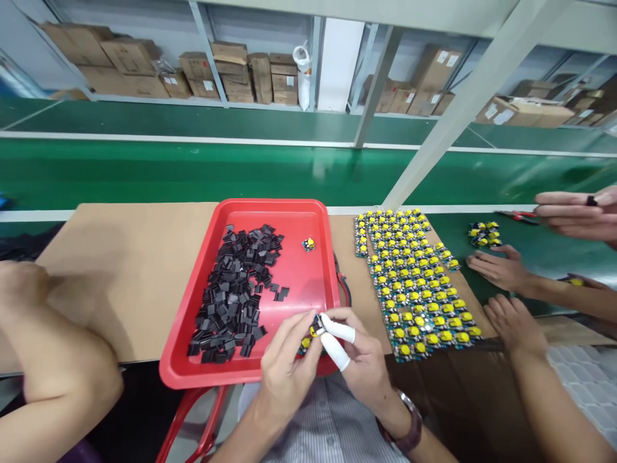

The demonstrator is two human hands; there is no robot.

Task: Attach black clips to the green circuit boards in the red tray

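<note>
The person's left hand (289, 363) and right hand (364, 363), the latter wearing white finger covers (336, 352) on two digits, are jointly grasping a small yellow-and-black electronic component (316, 329) at the fingertips, over the near edge of a red rectangular plastic tray (212, 381). The tray is resting on a brown tabletop (144, 270) and holding a heap of flat black pieces (231, 296), plus one yellow-topped circuit board (309, 244) toward the far right. Rows of similar yellow-topped boards (409, 283) are lying right of the tray.
</note>
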